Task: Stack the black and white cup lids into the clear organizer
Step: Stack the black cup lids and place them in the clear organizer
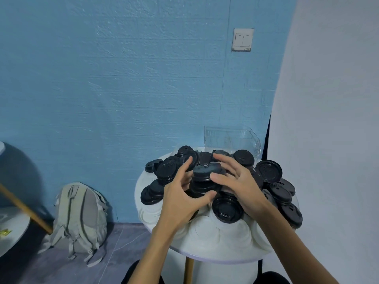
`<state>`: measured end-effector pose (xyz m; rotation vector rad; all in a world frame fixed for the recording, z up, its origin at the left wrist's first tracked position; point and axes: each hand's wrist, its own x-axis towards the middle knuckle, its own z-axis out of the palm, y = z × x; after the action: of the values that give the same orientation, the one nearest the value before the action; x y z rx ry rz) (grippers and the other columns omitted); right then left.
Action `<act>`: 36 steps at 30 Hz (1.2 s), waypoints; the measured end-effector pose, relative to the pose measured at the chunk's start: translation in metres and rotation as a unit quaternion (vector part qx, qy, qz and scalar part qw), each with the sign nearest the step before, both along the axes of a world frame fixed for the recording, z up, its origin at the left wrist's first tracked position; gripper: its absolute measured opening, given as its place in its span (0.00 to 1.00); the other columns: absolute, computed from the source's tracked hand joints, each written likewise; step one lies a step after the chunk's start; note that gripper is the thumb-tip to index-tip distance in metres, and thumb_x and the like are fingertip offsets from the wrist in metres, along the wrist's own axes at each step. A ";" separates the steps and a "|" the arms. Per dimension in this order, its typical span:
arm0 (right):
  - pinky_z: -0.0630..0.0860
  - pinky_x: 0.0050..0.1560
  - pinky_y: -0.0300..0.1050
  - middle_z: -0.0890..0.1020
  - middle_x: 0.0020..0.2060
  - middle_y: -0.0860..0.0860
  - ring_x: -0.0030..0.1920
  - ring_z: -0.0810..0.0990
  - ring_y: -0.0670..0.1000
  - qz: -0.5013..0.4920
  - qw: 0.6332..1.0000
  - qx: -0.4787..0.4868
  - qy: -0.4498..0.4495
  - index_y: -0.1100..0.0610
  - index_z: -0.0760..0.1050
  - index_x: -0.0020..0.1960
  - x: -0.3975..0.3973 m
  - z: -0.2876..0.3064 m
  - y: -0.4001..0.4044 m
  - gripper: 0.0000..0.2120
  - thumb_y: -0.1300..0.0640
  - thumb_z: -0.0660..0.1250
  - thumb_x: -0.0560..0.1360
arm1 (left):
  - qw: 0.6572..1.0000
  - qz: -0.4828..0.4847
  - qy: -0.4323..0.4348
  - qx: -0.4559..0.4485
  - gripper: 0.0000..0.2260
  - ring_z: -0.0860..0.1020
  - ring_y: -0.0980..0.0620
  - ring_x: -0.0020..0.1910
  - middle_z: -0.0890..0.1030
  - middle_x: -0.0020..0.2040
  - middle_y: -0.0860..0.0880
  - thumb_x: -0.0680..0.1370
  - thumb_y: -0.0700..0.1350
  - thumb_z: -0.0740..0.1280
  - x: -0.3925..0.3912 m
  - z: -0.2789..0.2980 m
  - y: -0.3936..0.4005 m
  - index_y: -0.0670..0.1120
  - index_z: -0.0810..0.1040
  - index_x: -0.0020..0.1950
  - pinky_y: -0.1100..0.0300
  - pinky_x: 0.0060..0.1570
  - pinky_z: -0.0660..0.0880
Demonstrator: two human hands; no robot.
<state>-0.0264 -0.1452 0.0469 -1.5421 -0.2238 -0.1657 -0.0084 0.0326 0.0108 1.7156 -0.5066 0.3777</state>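
A heap of black cup lids covers the far half of a small round white table. White lids lie on its near half. In the middle stands a stack of black lids. My left hand grips that stack from the left, thumb under its near side. My right hand holds it from the right, fingers curved over the top. The clear organizer stands at the table's back edge with nothing visible inside.
A blue wall rises behind the table and a white backdrop hangs close on the right. A grey backpack leans on the floor to the left. Another round table with a wooden leg shows at the far left.
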 end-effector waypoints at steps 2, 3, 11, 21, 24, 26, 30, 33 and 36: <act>0.82 0.58 0.55 0.83 0.62 0.48 0.60 0.84 0.54 0.021 0.999 0.022 0.025 0.50 0.76 0.69 0.000 -0.002 0.000 0.29 0.60 0.77 0.70 | 1.000 0.003 -0.006 0.001 0.40 0.81 0.64 0.59 0.84 0.59 0.58 0.66 0.45 0.84 0.001 0.001 0.001 0.54 0.71 0.76 0.71 0.58 0.74; 0.83 0.56 0.55 0.83 0.61 0.49 0.59 0.84 0.55 0.029 0.999 0.025 0.034 0.51 0.77 0.69 0.001 -0.003 0.001 0.27 0.64 0.76 0.71 | 1.000 0.006 -0.010 0.005 0.39 0.81 0.64 0.60 0.83 0.61 0.59 0.66 0.48 0.84 0.002 0.002 0.002 0.55 0.73 0.75 0.69 0.59 0.75; 0.83 0.54 0.51 0.83 0.61 0.58 0.60 0.83 0.60 0.084 0.989 0.069 0.100 0.56 0.78 0.68 0.008 0.004 -0.004 0.22 0.69 0.68 0.76 | 1.000 0.016 -0.023 0.003 0.28 0.80 0.63 0.63 0.82 0.64 0.61 0.60 0.59 0.84 0.005 -0.002 -0.001 0.56 0.85 0.58 0.53 0.64 0.78; 0.84 0.51 0.51 0.81 0.62 0.58 0.52 0.86 0.56 0.064 0.985 0.128 0.095 0.50 0.72 0.69 0.005 0.009 0.007 0.33 0.78 0.67 0.73 | 1.000 -0.017 0.005 0.018 0.34 0.80 0.60 0.58 0.81 0.58 0.64 0.62 0.47 0.86 0.003 0.002 -0.015 0.59 0.75 0.64 0.56 0.61 0.78; 0.82 0.52 0.47 0.77 0.64 0.52 0.53 0.86 0.53 0.038 0.996 -0.004 0.081 0.43 0.69 0.70 0.001 0.008 -0.003 0.33 0.69 0.73 0.74 | 1.000 -0.009 0.007 0.020 0.34 0.80 0.60 0.59 0.81 0.59 0.63 0.62 0.52 0.85 0.004 -0.003 -0.014 0.62 0.74 0.65 0.55 0.61 0.78; 0.81 0.52 0.42 0.76 0.64 0.48 0.54 0.85 0.49 -0.021 0.985 -0.165 0.040 0.41 0.70 0.69 -0.001 0.004 -0.017 0.28 0.59 0.76 0.74 | 1.000 -0.002 0.015 0.013 0.35 0.80 0.61 0.60 0.82 0.59 0.63 0.63 0.51 0.85 0.005 -0.007 -0.011 0.62 0.74 0.66 0.57 0.62 0.77; 0.68 0.62 0.38 0.74 0.62 0.38 0.63 0.71 0.45 -0.069 0.886 -0.458 -0.018 0.37 0.70 0.68 -0.010 -0.012 -0.048 0.29 0.38 0.76 0.70 | 1.000 0.014 0.025 0.011 0.34 0.80 0.64 0.57 0.81 0.56 0.66 0.63 0.50 0.85 0.007 -0.013 -0.002 0.62 0.74 0.65 0.63 0.60 0.76; 0.57 0.63 0.44 0.68 0.62 0.35 0.63 0.60 0.46 -0.030 0.790 -0.612 0.009 0.35 0.63 0.73 -0.016 -0.027 -0.050 0.42 0.28 0.72 0.63 | 0.999 0.018 0.030 0.010 0.34 0.80 0.64 0.57 0.81 0.56 0.67 0.63 0.50 0.85 0.008 -0.014 -0.001 0.61 0.75 0.65 0.66 0.59 0.75; 0.56 0.60 0.45 0.65 0.61 0.36 0.61 0.58 0.48 -0.020 0.754 -0.656 -0.015 0.35 0.59 0.75 -0.013 -0.042 -0.045 0.49 0.25 0.72 0.59 | 0.999 0.013 0.029 0.009 0.34 0.80 0.65 0.57 0.80 0.56 0.68 0.63 0.48 0.85 0.006 -0.014 -0.003 0.61 0.75 0.65 0.69 0.58 0.75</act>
<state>-0.0394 -0.1904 0.0053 -2.9683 -0.3659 -0.0442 -0.0022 0.0299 -0.0035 1.7474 -0.4480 0.3415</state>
